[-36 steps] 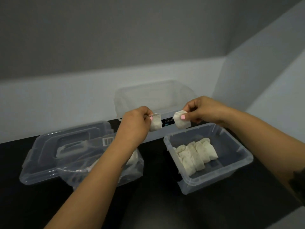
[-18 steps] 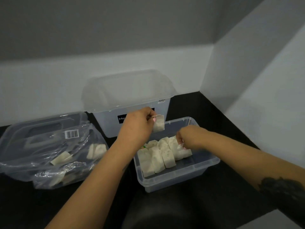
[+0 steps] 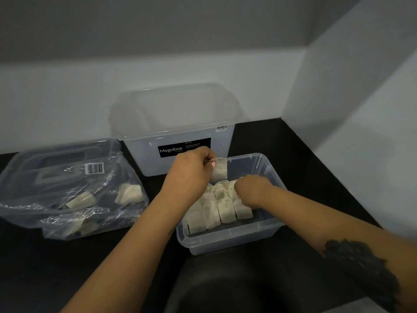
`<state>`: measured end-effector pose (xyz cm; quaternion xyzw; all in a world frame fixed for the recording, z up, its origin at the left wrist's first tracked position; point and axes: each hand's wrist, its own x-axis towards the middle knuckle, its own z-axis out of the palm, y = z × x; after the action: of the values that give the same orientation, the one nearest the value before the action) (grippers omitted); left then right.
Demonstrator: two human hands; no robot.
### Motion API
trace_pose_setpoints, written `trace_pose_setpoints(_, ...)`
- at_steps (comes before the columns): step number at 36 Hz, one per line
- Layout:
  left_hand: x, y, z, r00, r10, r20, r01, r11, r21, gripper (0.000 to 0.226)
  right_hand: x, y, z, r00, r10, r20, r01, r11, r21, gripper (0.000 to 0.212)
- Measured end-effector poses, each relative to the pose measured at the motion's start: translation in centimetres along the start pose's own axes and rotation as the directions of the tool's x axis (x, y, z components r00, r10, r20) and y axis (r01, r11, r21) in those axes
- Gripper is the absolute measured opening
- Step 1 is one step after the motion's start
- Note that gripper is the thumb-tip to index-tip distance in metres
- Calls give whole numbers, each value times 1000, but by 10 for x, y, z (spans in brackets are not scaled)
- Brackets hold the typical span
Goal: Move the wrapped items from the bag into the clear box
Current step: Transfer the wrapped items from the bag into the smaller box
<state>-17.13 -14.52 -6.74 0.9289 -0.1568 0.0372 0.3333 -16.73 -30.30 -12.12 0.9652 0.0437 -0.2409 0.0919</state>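
The right hand (image 3: 252, 190) is curled down among the wrapped items (image 3: 216, 206) inside the clear box (image 3: 225, 241), and its fingertips are hidden behind the knuckles, so whether it grips one of them cannot be told. The left hand (image 3: 191, 170) pinches a single wrapped item (image 3: 219, 170) by its top edge, hanging it just above the back of the box. The packed items are pale, soft-cornered blocks standing in a tight row, faintly speckled, though the dim light blurs their surface. To the left, the crinkled, glossy bag (image 3: 74, 195) lies on a flat clear lid (image 3: 45, 154); a few more pale pieces (image 3: 129, 193) show through its folds, their outlines muddled by reflections. Behind stands a taller frosted tub (image 3: 176, 136) with a black label. The tabletop (image 3: 304, 154) is matte black.
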Motion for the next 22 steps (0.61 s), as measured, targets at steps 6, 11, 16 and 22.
trace_pose_setpoints(6, 0, -1, 4, 999, -27, 33, 27, 1000, 0, 13, 0, -2, 2, 999, 28, -45, -29, 999, -23, 20)
trace_pose_setpoints(11, 1, 1, 7, 996, -54, 68, 52, 998, 27, 12, -1, -4, 0, 998, 39, -40, -41, 998, -51, 24)
trace_pose_setpoints(16, 4, 3, 10, 992, -79, 94, 77, 997, 31, 14, -2, -5, -1, 998, 53, -31, -55, 997, -49, 27)
trace_pose_setpoints(22, 5, 2, 13, 985, -111, 134, 104, 993, 63, 14, -4, -4, -5, 997, 65, -29, -66, 998, -18, 27)
